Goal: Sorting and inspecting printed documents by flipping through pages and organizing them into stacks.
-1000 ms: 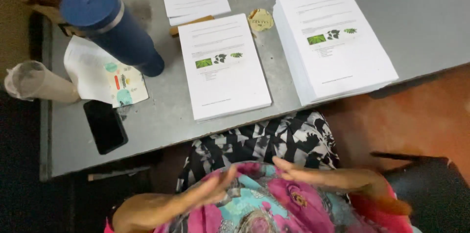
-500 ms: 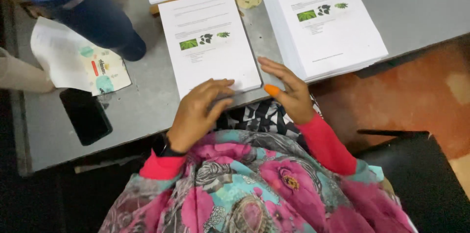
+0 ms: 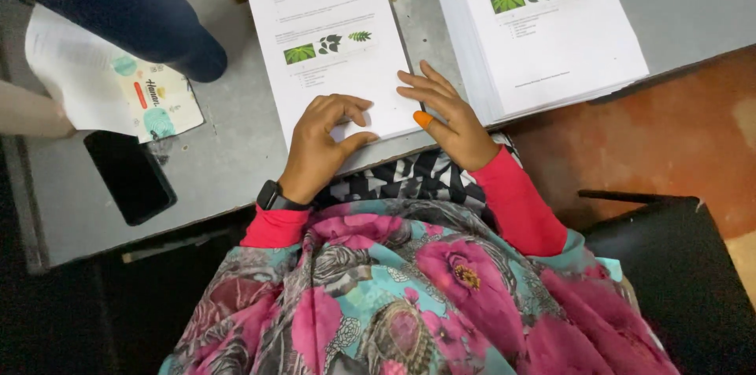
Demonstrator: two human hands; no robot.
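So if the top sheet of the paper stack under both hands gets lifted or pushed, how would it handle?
The top sheet looks thin and flat, so it would probably flop when lifted by one edge. Both the left hand and right hand rest on its near edge; pushed, it would likely slide off the smooth paper stack beneath.

left hand (image 3: 323, 142) curled, right hand (image 3: 445, 119) fingers spread flat.

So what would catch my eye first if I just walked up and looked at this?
Probably the two hands on the near edge of a stack of white printed sheets on the grey table: the left hand curled with a dark watch at its wrist, the right hand flat with an orange cap on its thumb. A thicker stack lies to the right, and a big dark blue bottle stands at the upper left.
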